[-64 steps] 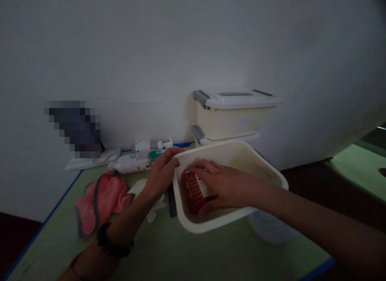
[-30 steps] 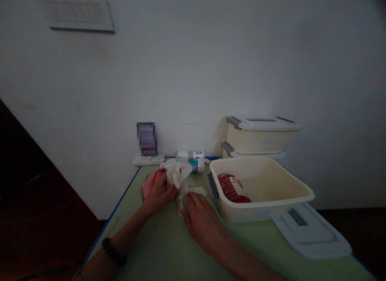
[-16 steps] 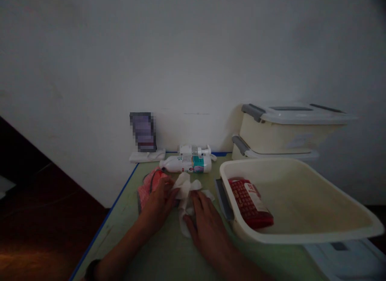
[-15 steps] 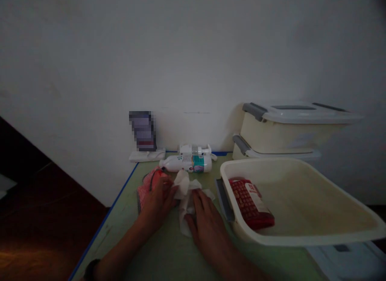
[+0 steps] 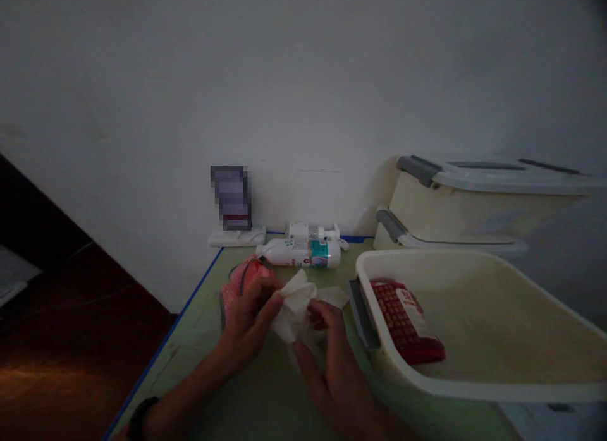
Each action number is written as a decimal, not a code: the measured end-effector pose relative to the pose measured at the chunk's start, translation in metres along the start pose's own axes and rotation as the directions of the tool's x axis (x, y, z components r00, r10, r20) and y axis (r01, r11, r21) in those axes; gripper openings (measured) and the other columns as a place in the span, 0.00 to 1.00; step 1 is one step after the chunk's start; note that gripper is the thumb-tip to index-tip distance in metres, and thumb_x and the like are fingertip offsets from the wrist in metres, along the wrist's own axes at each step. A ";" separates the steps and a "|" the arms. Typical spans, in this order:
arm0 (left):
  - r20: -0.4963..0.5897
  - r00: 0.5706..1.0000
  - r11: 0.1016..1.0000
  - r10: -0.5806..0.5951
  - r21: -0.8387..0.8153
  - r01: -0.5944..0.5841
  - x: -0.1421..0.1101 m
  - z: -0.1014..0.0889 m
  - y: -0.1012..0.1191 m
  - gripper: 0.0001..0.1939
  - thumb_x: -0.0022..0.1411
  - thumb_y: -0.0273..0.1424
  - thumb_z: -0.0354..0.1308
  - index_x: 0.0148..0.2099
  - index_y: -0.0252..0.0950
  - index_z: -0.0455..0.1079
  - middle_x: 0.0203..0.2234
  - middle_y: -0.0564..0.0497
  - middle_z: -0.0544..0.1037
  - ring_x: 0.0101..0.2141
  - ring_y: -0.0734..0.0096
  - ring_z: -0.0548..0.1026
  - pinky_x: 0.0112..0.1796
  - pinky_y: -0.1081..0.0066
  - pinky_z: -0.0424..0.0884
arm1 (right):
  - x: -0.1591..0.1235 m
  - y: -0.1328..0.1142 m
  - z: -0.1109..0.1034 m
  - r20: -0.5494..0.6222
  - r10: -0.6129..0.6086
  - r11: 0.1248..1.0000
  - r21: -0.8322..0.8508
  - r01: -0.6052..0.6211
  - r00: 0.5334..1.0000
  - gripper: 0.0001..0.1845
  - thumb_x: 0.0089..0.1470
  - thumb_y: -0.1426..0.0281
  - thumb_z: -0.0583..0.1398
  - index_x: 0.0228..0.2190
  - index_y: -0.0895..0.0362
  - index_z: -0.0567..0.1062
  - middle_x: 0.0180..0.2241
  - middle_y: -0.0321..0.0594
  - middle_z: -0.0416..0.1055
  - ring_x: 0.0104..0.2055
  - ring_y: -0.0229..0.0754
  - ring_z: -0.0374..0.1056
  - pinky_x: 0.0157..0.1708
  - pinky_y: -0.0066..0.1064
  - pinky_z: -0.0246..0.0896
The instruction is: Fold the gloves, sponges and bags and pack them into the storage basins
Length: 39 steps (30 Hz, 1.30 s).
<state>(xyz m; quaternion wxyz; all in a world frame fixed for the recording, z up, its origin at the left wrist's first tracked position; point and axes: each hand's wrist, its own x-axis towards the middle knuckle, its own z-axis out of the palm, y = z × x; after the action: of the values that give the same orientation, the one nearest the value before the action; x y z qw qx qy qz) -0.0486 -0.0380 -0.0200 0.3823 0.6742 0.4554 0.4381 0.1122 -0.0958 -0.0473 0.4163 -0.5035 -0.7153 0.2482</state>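
Observation:
A thin, crumpled white tissue (image 5: 294, 305) is held up between my two hands, just over the green table. My left hand (image 5: 246, 324) pinches its left side between thumb and fingers. On the other side my right hand (image 5: 337, 365) has its fingers curled on the tissue, thumb below; part of the sheet trails behind it. A pink cloth with a dark edge (image 5: 258, 271) lies bunched behind my left hand, partly hidden by it. Beyond the tissue, a white bottle with a teal label (image 5: 294, 253) rests on its side.
A white pump bottle (image 5: 303, 230) lies against the wall. To the right stands a cream tub (image 5: 427, 256) holding a red package (image 5: 403, 321). Lidded bins (image 5: 478, 207) are stacked behind it. A pixelated upright device (image 5: 232, 198) stands at the table's back left corner.
My hands have lifted the tissue from the table and bunched it higher between them. My right hand has gone from lying flat on it to curled fingers. The view has shifted slightly.

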 end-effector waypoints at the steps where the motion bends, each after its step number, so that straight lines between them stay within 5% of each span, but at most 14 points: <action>1: 0.082 0.996 0.998 0.019 -0.058 -0.015 -0.003 -0.001 0.000 0.11 0.62 0.36 0.49 0.44 0.38 0.64 0.34 0.48 0.74 0.32 0.66 0.73 0.30 0.70 0.70 | 0.000 0.001 -0.001 0.009 0.030 0.999 0.013 -0.030 1.000 0.26 0.57 0.73 0.51 0.55 0.53 0.48 0.51 0.50 0.60 0.53 0.46 0.63 0.51 0.43 0.63; 5: 0.287 0.951 0.992 0.118 -0.074 -0.101 -0.010 0.000 -0.002 0.24 0.60 0.31 0.54 0.57 0.42 0.54 0.52 0.42 0.67 0.47 0.60 0.71 0.45 0.63 0.70 | -0.001 0.003 -0.002 0.063 0.079 0.996 0.036 -0.081 0.995 0.30 0.57 0.75 0.49 0.58 0.51 0.45 0.58 0.49 0.56 0.59 0.46 0.57 0.56 0.44 0.57; 10: 0.145 0.973 0.971 0.178 0.134 -0.198 -0.007 0.003 -0.005 0.08 0.62 0.31 0.50 0.45 0.40 0.65 0.34 0.48 0.70 0.35 0.65 0.71 0.35 0.67 0.70 | 0.000 0.000 -0.003 0.054 0.042 0.993 0.106 -0.047 0.998 0.21 0.59 0.73 0.48 0.54 0.51 0.54 0.52 0.46 0.63 0.56 0.44 0.61 0.53 0.38 0.60; 14: 0.014 0.973 0.957 0.229 0.182 -0.227 -0.004 0.003 0.001 0.06 0.60 0.33 0.53 0.33 0.38 0.67 0.35 0.47 0.68 0.39 0.62 0.68 0.39 0.66 0.68 | 0.000 0.000 -0.005 0.040 0.025 0.985 0.171 -0.032 0.999 0.10 0.60 0.72 0.47 0.43 0.51 0.62 0.41 0.40 0.66 0.45 0.40 0.66 0.46 0.32 0.63; 17: -0.062 0.987 0.986 0.150 0.077 -0.145 -0.006 0.002 0.006 0.08 0.58 0.36 0.53 0.30 0.37 0.67 0.36 0.46 0.70 0.39 0.59 0.69 0.38 0.65 0.68 | -0.001 0.000 -0.006 0.031 0.052 0.970 0.235 -0.058 0.998 0.09 0.62 0.68 0.46 0.42 0.52 0.62 0.41 0.40 0.64 0.44 0.40 0.64 0.45 0.31 0.61; 21: -0.070 0.997 0.993 -0.035 -0.112 0.027 -0.006 0.005 0.013 0.10 0.54 0.37 0.59 0.29 0.37 0.64 0.25 0.52 0.70 0.25 0.70 0.69 0.25 0.72 0.66 | -0.002 -0.002 -0.009 0.075 0.118 0.929 0.343 -0.136 0.990 0.10 0.64 0.64 0.44 0.40 0.52 0.62 0.38 0.38 0.63 0.39 0.38 0.63 0.40 0.29 0.60; 24: -0.119 0.950 0.934 -0.288 -0.254 0.251 -0.004 0.008 0.015 0.14 0.50 0.36 0.62 0.38 0.38 0.64 0.19 0.58 0.69 0.17 0.75 0.66 0.18 0.77 0.62 | -0.001 -0.004 -0.014 0.070 0.105 0.935 0.333 -0.122 0.992 0.12 0.64 0.63 0.45 0.34 0.53 0.64 0.36 0.36 0.61 0.37 0.36 0.61 0.37 0.26 0.57; 26: -0.039 0.911 0.843 -0.410 -0.397 0.362 -0.002 0.009 0.014 0.17 0.52 0.36 0.61 0.43 0.39 0.62 0.15 0.61 0.67 0.12 0.78 0.62 0.14 0.80 0.57 | -0.001 -0.005 -0.015 0.076 0.111 0.932 0.338 -0.130 0.991 0.13 0.64 0.63 0.45 0.32 0.53 0.64 0.36 0.36 0.60 0.36 0.36 0.60 0.35 0.26 0.56; 29: 0.091 0.893 0.711 -0.440 -0.573 0.408 0.003 0.005 0.009 0.11 0.54 0.37 0.57 0.36 0.37 0.63 0.11 0.61 0.65 0.10 0.82 0.56 0.12 0.82 0.51 | -0.003 -0.004 -0.011 0.136 0.135 0.897 0.404 -0.179 0.981 0.14 0.64 0.62 0.44 0.33 0.53 0.65 0.36 0.37 0.62 0.36 0.37 0.61 0.34 0.27 0.58; 33: 0.120 0.899 0.563 -0.421 -0.742 0.362 0.007 0.001 0.004 0.12 0.47 0.33 0.63 0.35 0.35 0.67 0.16 0.57 0.69 0.17 0.78 0.67 0.19 0.80 0.63 | -0.005 0.002 -0.005 0.153 0.220 0.838 0.477 -0.267 0.964 0.15 0.63 0.60 0.45 0.35 0.52 0.67 0.33 0.38 0.64 0.35 0.38 0.63 0.32 0.27 0.60; 37: 0.088 0.925 0.605 -0.369 -0.733 0.311 0.004 0.003 0.008 0.32 0.38 0.26 0.70 0.49 0.38 0.67 0.30 0.53 0.76 0.31 0.70 0.75 0.34 0.73 0.71 | -0.002 0.004 -0.005 0.110 0.216 0.851 0.466 -0.242 0.970 0.10 0.62 0.64 0.49 0.33 0.52 0.68 0.37 0.38 0.65 0.40 0.38 0.63 0.38 0.28 0.59; 39: 0.064 0.917 0.641 -0.393 -0.697 0.323 0.002 0.003 0.013 0.30 0.42 0.27 0.69 0.50 0.37 0.67 0.28 0.54 0.75 0.29 0.72 0.74 0.34 0.73 0.70 | -0.002 0.002 -0.008 0.080 0.135 0.877 0.454 -0.157 0.988 0.09 0.60 0.68 0.51 0.29 0.53 0.68 0.39 0.37 0.64 0.42 0.38 0.62 0.42 0.28 0.58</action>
<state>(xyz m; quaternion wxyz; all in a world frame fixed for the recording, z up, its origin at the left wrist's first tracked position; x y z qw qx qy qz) -0.0414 -0.0400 -0.0086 0.6640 0.3560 0.3988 0.5228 0.1205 -0.0974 -0.0451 0.4867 -0.4375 -0.6059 0.4522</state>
